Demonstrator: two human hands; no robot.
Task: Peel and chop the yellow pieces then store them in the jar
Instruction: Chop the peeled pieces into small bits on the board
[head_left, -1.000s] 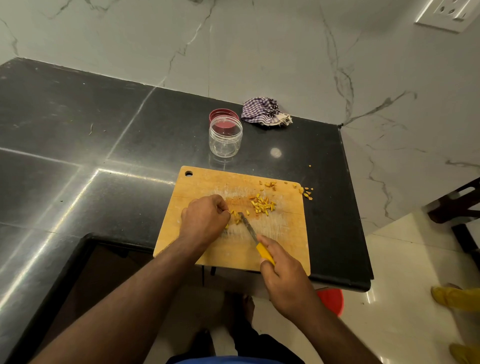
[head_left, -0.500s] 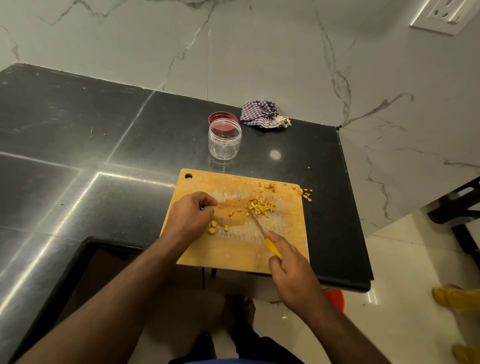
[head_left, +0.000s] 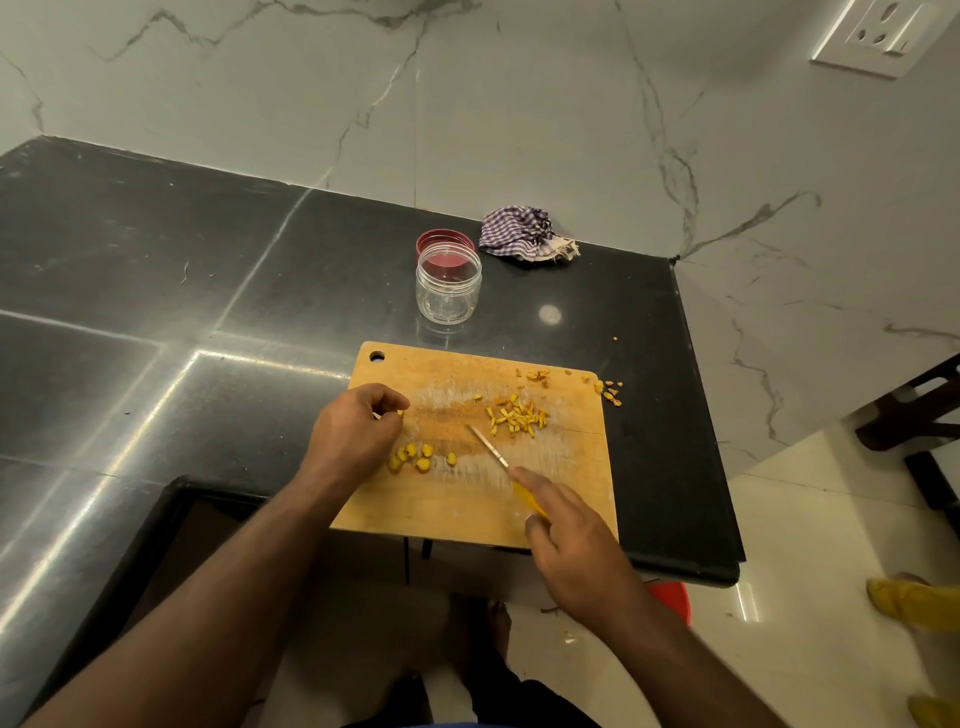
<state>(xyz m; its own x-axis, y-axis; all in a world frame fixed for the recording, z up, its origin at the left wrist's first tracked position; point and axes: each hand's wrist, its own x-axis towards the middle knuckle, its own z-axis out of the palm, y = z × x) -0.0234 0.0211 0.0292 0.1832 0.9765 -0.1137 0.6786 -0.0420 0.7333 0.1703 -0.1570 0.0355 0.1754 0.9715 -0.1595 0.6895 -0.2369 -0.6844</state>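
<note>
Chopping is under way on the board (head_left: 467, 499), which is sitting at the counter (head_left: 156, 291) edge, close to the person's body for reach.

Right hand (head_left: 576, 545) is gripping the knife (head_left: 496, 457) by its yellow handle, fingers curled round it. The blade is pointing up and left over the board's middle, lying between the two groups of yellow pieces, apparently so either can be worked next.

Left hand (head_left: 353, 436) is hovering over the board's left part, fingers curled inward; a small yellow bit (head_left: 400, 413) is showing at the fingertips, but whether it is being pinched I cannot tell.

Slices (head_left: 418, 460), thicker and rounder, are lying just beside the left hand, probably waiting for finer cutting. Strips (head_left: 517, 418), already cut thin, are heaped toward the board's far right, kept out of the blade's way. A few scraps (head_left: 608, 391) are lying off the board's right corner.

Jar (head_left: 448, 286) is standing open and empty just beyond the board, its lid (head_left: 445, 242) behind it, ready for filling. Cloth (head_left: 524, 238) is lying near the wall.
</note>
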